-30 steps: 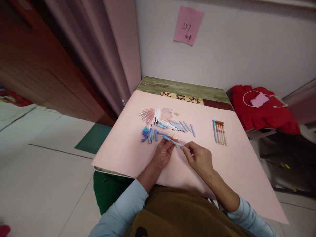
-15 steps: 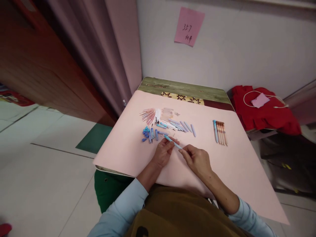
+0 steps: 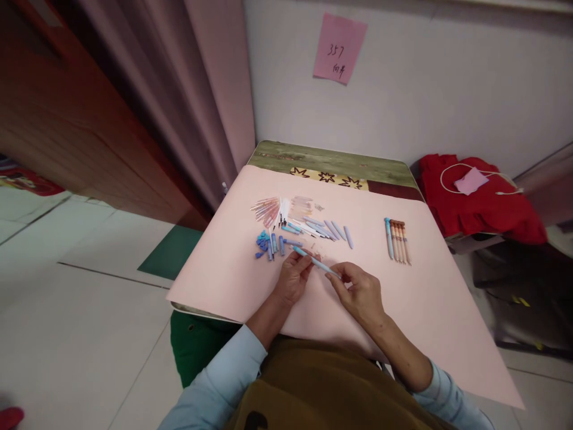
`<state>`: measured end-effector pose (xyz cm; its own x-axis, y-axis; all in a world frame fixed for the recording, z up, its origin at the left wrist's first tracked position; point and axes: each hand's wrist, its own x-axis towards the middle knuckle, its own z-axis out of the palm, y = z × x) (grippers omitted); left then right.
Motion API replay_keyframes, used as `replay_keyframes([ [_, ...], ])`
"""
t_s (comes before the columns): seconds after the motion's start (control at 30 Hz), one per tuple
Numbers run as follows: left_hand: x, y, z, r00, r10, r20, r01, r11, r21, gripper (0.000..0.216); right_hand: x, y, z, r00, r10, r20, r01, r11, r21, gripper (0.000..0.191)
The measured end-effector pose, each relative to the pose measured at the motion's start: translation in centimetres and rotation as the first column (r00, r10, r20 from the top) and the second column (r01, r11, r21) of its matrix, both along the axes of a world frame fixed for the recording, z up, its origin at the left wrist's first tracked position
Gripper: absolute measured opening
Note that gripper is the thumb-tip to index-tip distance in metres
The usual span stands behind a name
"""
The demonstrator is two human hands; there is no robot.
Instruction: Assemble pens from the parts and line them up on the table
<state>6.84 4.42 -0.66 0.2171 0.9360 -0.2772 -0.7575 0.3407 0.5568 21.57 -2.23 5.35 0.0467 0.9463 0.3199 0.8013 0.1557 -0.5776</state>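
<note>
A light blue pen [image 3: 319, 264] slants between my two hands over the front half of the pink-covered table. My left hand [image 3: 293, 278] is closed round its upper, brighter blue end. At the lower right end, my right hand [image 3: 358, 289] pinches the pen between thumb and fingers. Just beyond my left hand lie blue pen pieces [image 3: 274, 243] and a small heap of blue caps [image 3: 262, 239]. Several pale lavender pen barrels [image 3: 341, 232] rest farther back, near white refills [image 3: 283, 210] with dark ends and a fan of pinkish tubes [image 3: 266, 210].
On the right of the pink sheet [image 3: 430, 322], several brown-topped pens [image 3: 401, 242] lie in a row beside a blue pen [image 3: 388, 239]. A red cloth [image 3: 483, 209] with a white cord sits beyond the table's right edge. A wall [image 3: 403, 77] stands behind.
Both hands keep their hold on the pen. My right hand has shifted very slightly right along with the pen's lower end, and the view has moved a little.
</note>
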Motion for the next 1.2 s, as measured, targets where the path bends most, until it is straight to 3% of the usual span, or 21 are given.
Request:
replay_keyframes([
  [0.17, 0.2, -0.2, 0.1, 0.999, 0.036, -0.028, -0.036, 0.999, 0.024, 0.027, 0.3, 0.6, 0.0, 1.000, -0.001, -0.020, 0.000, 1.000, -0.027, 0.020],
  [0.3, 0.2, -0.7, 0.5, 0.991, -0.087, -0.104, 0.094, 0.994, 0.062, 0.038, 0.8, 1.3, -0.1, 0.997, 0.035, -0.073, -0.036, 0.999, -0.013, 0.022],
  [0.4, -0.1, -0.5, 1.1, 0.978, -0.129, -0.162, 0.138, 0.990, 0.042, 0.028, 1.4, 2.0, 0.0, 0.982, 0.088, -0.166, -0.097, 0.994, -0.048, 0.025],
  [0.53, -1.1, 0.8, 1.6, 0.999, -0.023, -0.034, 0.019, 0.995, -0.100, 0.021, 3.0, 3.0, -0.5, 0.912, -0.033, -0.408, -0.023, 0.991, -0.131, 0.033],
  [0.6, -1.6, 1.3, 1.4, 0.999, -0.051, 0.017, 0.053, 0.988, -0.146, 0.018, 4.0, 3.5, -1.1, 0.879, -0.117, -0.462, 0.033, 0.982, -0.187, 0.035],
  [0.7, -1.8, 1.5, 0.9, 0.986, -0.161, 0.045, 0.165, 0.981, -0.103, 0.020, 5.1, 3.9, -2.4, 0.870, -0.182, -0.459, 0.071, 0.966, -0.249, 0.036],
  [0.8, -1.7, 1.4, 0.4, 0.980, -0.194, 0.042, 0.195, 0.980, -0.033, 0.024, 5.3, 3.7, -3.2, 0.856, -0.199, -0.478, 0.062, 0.956, -0.288, 0.037],
  [1.0, -1.2, 1.4, 0.2, 0.977, -0.205, -0.053, 0.208, 0.977, 0.052, 0.026, 2.9, 2.9, -1.8, 0.774, -0.152, -0.615, -0.078, 0.941, -0.330, 0.037],
  [1.07, -1.1, 1.3, 0.2, 0.972, -0.219, -0.089, 0.226, 0.970, 0.086, 0.026, 1.9, 2.7, -1.2, 0.790, -0.100, -0.605, -0.126, 0.939, -0.320, 0.037],
  [1.2, -0.9, 0.9, 0.4, 0.969, -0.210, -0.128, 0.226, 0.965, 0.130, 0.024, 0.9, 2.6, -0.9, 0.878, -0.085, -0.472, -0.062, 0.956, -0.287, 0.035],
])
